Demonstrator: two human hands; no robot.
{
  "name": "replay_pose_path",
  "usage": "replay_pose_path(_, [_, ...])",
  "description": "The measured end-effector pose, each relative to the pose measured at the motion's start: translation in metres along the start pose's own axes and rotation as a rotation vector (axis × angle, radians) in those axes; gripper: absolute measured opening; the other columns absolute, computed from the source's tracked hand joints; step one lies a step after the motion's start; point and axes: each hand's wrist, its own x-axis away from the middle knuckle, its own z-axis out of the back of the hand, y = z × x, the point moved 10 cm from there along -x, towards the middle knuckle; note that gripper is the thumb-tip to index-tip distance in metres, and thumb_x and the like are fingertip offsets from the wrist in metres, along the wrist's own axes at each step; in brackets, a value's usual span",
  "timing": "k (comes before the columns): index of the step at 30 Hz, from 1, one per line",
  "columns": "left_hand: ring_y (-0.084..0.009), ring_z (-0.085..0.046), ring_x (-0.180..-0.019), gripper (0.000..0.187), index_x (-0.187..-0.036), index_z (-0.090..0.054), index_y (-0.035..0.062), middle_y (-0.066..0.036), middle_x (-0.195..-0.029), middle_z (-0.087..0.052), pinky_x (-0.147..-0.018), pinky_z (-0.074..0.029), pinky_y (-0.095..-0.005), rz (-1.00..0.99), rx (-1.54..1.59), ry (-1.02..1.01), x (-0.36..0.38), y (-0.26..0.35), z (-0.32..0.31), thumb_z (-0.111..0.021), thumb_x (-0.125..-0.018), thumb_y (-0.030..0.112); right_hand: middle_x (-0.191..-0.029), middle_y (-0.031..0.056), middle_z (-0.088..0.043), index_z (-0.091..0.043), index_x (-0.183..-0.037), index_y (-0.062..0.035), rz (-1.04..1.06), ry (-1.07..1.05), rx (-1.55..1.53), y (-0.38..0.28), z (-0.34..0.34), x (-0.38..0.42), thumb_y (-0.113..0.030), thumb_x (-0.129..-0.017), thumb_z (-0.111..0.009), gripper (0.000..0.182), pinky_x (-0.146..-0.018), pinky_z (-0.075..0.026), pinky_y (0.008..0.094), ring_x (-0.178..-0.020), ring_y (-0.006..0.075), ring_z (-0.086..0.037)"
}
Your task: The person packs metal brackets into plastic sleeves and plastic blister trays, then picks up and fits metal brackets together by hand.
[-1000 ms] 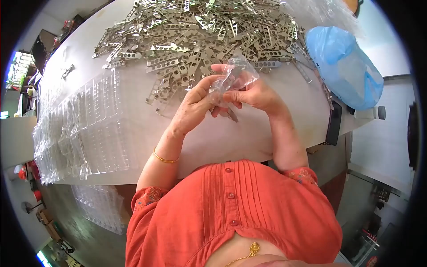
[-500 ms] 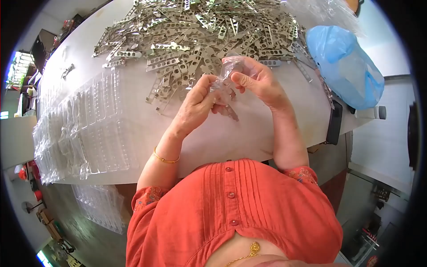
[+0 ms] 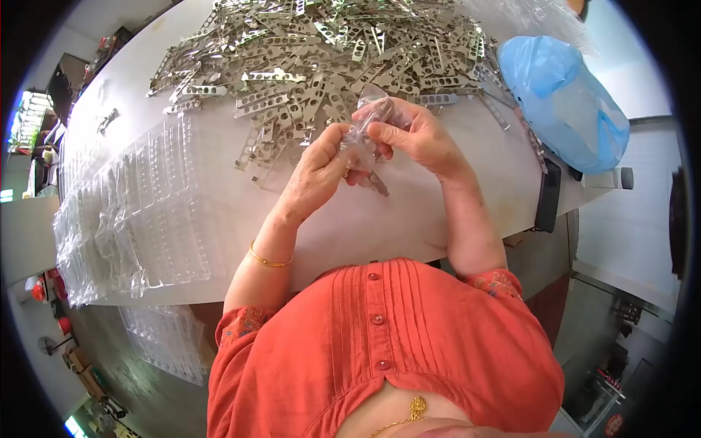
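Note:
In front of the heap, both my hands grip a crumpled clear plastic bag [image 3: 358, 137]. My left hand [image 3: 322, 162] pinches its left side, with the fingers curled. My right hand [image 3: 421, 139] has thumb and fingers closed on its upper right part. A flat metal piece [image 3: 378, 184] pokes out below the bag, between the hands; the fingers hide how it is held. Just beyond my hands spreads a large pile of perforated metal brackets [image 3: 314, 80], heaped loosely on the white table [image 3: 380, 233].
Stacked clear plastic trays [image 3: 157, 204] lie at the left, with more clear trays [image 3: 166, 339] below the table edge. At the right are a blue plastic bag [image 3: 562, 102] and a black case [image 3: 548, 197]. Clear plastic wrap [image 3: 540, 22] lies at the back right.
My right hand has shifted slightly to the left and down, and the plastic bag is bunched differently between my fingers. The camera view has moved a little.

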Motion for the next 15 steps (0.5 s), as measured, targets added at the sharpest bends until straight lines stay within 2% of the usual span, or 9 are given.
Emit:
replay_pose_path(5, [-0.0091, -0.059, -0.074, 0.021, -0.118, -0.054, -0.0004, -0.005, -0.094, -0.066, -0.069, -0.050, -0.0257, -0.037, -0.004, -0.002, 0.001, 0.006, -0.001, -0.049, -0.100, 0.008, -0.082, 0.0013, -0.065, -0.068, -0.111, -0.0020, 0.027, 0.085, 0.048, -0.003, 0.004, 0.001, -0.017, -0.096, -0.066, 0.021, -0.058, -0.048, 0.0253, -0.067, 0.0079, -0.057])
replay_pose_path(7, [-0.0090, -0.060, -0.076, 0.022, -0.116, -0.056, -0.0003, -0.005, -0.095, -0.065, -0.071, -0.051, -0.0251, -0.100, -0.009, 0.038, 0.002, 0.014, 0.001, -0.053, -0.103, 0.017, -0.083, 0.0019, -0.065, -0.068, -0.110, -0.0014, 0.023, 0.095, 0.031, -0.003, 0.007, 0.000, -0.016, -0.096, -0.066, 0.020, -0.057, -0.048, 0.0255, -0.067, 0.0086, -0.057])
replay_pose_path(10, [-0.0070, -0.061, -0.083, 0.023, -0.117, -0.059, 0.0010, -0.001, -0.092, -0.066, -0.073, -0.050, -0.0237, -0.136, 0.091, 0.162, 0.004, 0.018, 0.013, -0.059, -0.102, 0.018, -0.085, 0.0029, -0.066, -0.068, -0.108, -0.0005, 0.015, 0.125, 0.003, -0.003, 0.012, 0.002, -0.015, -0.095, -0.066, 0.020, -0.056, -0.047, 0.0257, -0.066, 0.0098, -0.057])
replay_pose_path(15, [-0.0062, -0.060, -0.084, 0.019, -0.114, -0.060, 0.0009, -0.001, -0.093, -0.067, -0.076, -0.050, -0.0228, -0.150, 0.200, 0.219, 0.002, 0.006, 0.028, -0.063, -0.099, 0.012, -0.085, 0.0025, -0.064, -0.067, -0.108, -0.0014, -0.002, 0.144, -0.015, -0.002, 0.010, 0.002, -0.015, -0.094, -0.067, 0.020, -0.055, -0.045, 0.0258, -0.065, 0.0099, -0.057])
